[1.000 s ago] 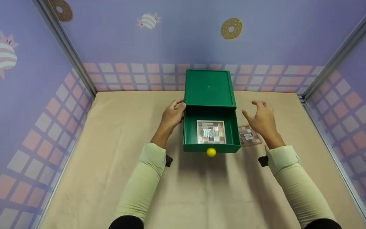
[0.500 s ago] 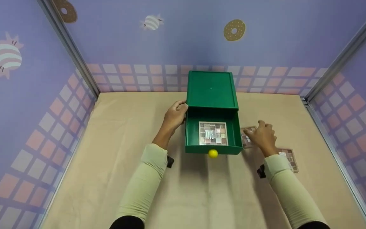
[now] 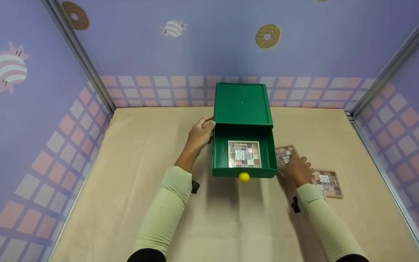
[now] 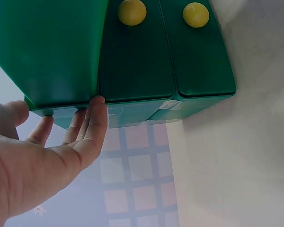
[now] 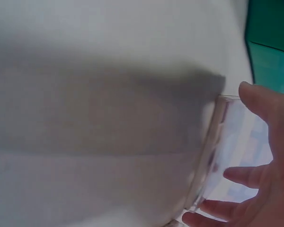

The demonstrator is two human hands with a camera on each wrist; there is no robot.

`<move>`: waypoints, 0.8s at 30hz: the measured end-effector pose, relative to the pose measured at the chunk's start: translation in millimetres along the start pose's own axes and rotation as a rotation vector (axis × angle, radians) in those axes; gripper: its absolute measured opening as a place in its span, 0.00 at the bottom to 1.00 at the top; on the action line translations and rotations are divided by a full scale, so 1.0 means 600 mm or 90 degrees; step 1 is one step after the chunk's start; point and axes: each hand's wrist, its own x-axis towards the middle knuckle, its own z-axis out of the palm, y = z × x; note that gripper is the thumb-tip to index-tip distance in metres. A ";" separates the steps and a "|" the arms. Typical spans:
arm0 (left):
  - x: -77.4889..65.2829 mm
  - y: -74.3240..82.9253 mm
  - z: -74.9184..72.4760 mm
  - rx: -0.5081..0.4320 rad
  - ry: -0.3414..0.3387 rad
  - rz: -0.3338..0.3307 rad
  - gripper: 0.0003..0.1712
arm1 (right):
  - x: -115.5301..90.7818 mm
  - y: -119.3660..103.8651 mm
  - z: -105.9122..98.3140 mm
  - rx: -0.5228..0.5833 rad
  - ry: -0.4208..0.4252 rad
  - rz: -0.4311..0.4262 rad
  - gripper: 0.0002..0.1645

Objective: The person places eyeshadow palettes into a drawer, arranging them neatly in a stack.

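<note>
My left hand point(image 3: 200, 134) is at the left side of a green drawer cabinet point(image 3: 242, 103). In the left wrist view its fingers point(image 4: 97, 123) press against the side wall, with the thumb by the top edge. The top drawer point(image 3: 220, 151) is pulled out, and an eyeshadow palette point(image 3: 244, 154) lies inside. My right hand point(image 3: 297, 171) reaches over a second eyeshadow palette point(image 3: 286, 150) just right of the drawer. Thumb and fingers are spread across that palette in the right wrist view; whether they touch it I cannot tell.
A third eyeshadow palette point(image 3: 328, 183) lies right of my right wrist, partly covered by it. Two lower drawers with yellow knobs point(image 4: 132, 12) are shut. A tiled, patterned wall point(image 3: 151, 87) stands behind the cloth-covered table point(image 3: 140, 153).
My right hand has come down and toward me over the palette beside the drawer. The third palette has come into view. The left hand stays at the cabinet.
</note>
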 end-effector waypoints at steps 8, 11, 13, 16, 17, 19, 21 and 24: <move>-0.001 -0.001 0.000 0.001 -0.003 0.003 0.25 | -0.001 0.003 0.008 -0.020 0.014 -0.008 0.55; -0.001 -0.001 0.000 0.002 -0.007 0.002 0.25 | -0.002 0.003 0.011 -0.041 0.026 -0.014 0.59; -0.002 -0.001 0.000 0.003 -0.009 0.003 0.25 | -0.003 0.003 0.013 -0.053 0.032 -0.015 0.61; -0.002 -0.001 0.000 0.007 -0.007 0.004 0.25 | -0.002 0.005 0.015 -0.060 0.033 -0.012 0.65; -0.002 -0.001 0.000 0.006 -0.005 0.004 0.25 | -0.001 0.005 0.015 -0.061 0.032 -0.014 0.65; -0.002 -0.001 0.000 0.006 -0.002 0.004 0.25 | 0.001 0.007 0.015 -0.061 0.030 -0.016 0.67; -0.002 -0.001 0.000 0.007 0.000 0.004 0.25 | 0.003 0.010 0.016 -0.063 0.032 -0.021 0.67; -0.001 -0.003 0.000 0.008 -0.001 0.003 0.25 | 0.005 0.012 0.016 -0.055 0.040 -0.027 0.64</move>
